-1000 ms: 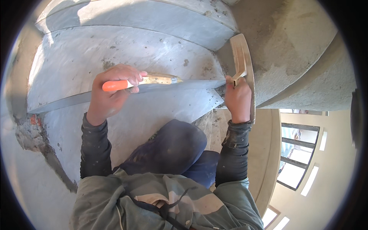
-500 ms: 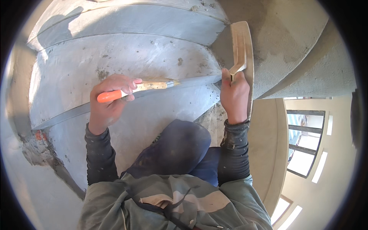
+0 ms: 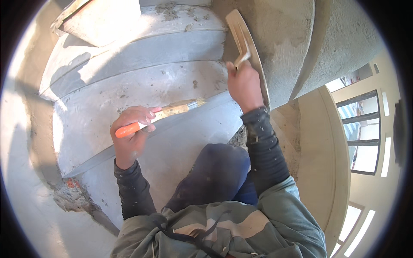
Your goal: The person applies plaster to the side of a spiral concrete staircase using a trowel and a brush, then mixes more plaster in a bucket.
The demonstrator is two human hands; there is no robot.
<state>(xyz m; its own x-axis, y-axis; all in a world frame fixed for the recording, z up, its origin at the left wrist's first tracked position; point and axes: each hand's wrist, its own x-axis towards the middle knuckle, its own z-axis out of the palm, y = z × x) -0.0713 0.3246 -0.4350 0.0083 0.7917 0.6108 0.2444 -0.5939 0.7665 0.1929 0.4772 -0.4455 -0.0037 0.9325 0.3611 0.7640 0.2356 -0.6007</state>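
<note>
A: Starting at the far left, there's a rough patch (image 3: 75, 198) of broken masonry with a dab of red in it, low by the end of the step (image 3: 172, 79).

B: And above that, a pale bucket (image 3: 109, 21), up at the top, in full sun!

A: Now the left hand (image 3: 130, 137): fingers curled and closed round a brush (image 3: 170, 112), with the orange butt of the handle poking out on the near-left side.

B: So the brush lies across that grip, running rightward and a little away from the person, bristles (image 3: 200, 102) well clear of the fingers. Are they on the step's edge?

A: They're right over it, but touching or not, I can't tell from here.

B: On past the dark blue knee (image 3: 221, 170), then, to the right hand (image 3: 246, 88).

A: Closed in a fist, that one, on the handle of a long, flat trowel (image 3: 241, 36)! The blade passes along the outer side of the hand, its far end well beyond the knuckles.

B: Just right of it, the curved grey wall (image 3: 297, 43), and furthest over, a dark-framed window (image 3: 363, 129).
</note>
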